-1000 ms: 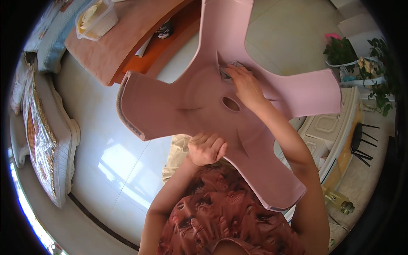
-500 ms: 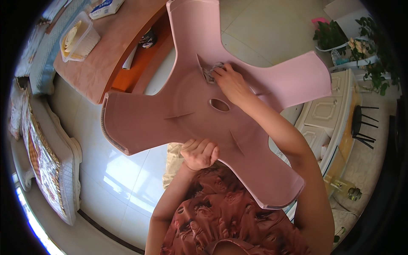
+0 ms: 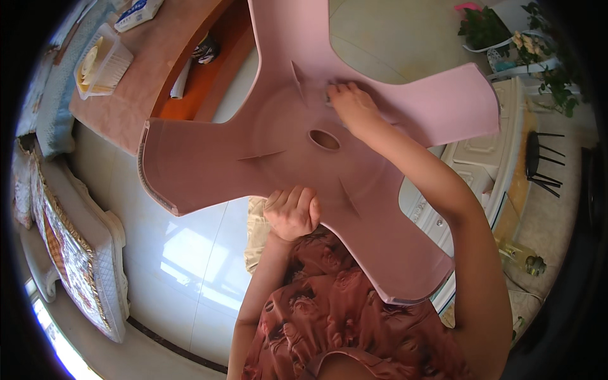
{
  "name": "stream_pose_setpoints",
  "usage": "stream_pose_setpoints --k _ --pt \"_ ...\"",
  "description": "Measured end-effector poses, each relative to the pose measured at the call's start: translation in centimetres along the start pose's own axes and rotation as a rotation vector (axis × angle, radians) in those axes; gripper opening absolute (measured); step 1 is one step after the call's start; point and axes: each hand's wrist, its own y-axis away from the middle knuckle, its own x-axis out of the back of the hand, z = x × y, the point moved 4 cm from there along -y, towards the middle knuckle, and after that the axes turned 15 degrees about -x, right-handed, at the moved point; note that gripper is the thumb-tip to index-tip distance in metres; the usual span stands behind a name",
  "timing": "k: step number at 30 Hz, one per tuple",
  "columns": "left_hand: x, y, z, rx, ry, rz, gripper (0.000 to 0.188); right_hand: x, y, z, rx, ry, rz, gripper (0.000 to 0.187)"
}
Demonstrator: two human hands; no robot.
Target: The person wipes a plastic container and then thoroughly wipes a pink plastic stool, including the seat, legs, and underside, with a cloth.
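Pink stool (image 3: 278,136) gripped by left hand (image 3: 292,212), white package (image 3: 138,12) on table (image 3: 126,95).

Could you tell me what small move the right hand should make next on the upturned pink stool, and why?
Probably slide the right hand a little further along the underside of the pink stool, since it presses flat there near a rib beside the oval hole, while the left hand grips the rim to steady it.

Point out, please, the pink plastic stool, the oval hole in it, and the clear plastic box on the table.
pink plastic stool (image 3: 209,158): head view, on its left leg.
oval hole (image 3: 324,139): head view, at its centre.
clear plastic box (image 3: 111,66): head view, on its ribbed side wall.
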Motion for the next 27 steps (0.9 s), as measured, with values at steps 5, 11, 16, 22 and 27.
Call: stream_pose_setpoints --k 5,11,16,22,27 --pt "-0.1 -0.4 0.4 0.008 0.011 0.003 0.023 0.2 4.6 3.6 -0.023 0.047 -0.087 0.029" --pt "-0.3 -0.1 0.6 -0.041 0.034 0.052 0.021 0.7 5.4 1.6 -0.093 -0.345 -0.112 0.023" --pt "0.1 -0.3 0.6 -0.027 0.009 0.056 0.019 2.5 2.6 0.8 -0.248 -0.826 -0.143 0.015" --pt "-0.2 -0.1 0.4 -0.055 0.012 0.060 0.014 -0.4 0.2 -2.5 0.105 -0.687 -0.235 0.032" --pt "0.0 0.0 0.4 -0.012 0.006 0.013 0.014 0.0 3.5 0.7 0.215 -0.750 -0.139 0.033"
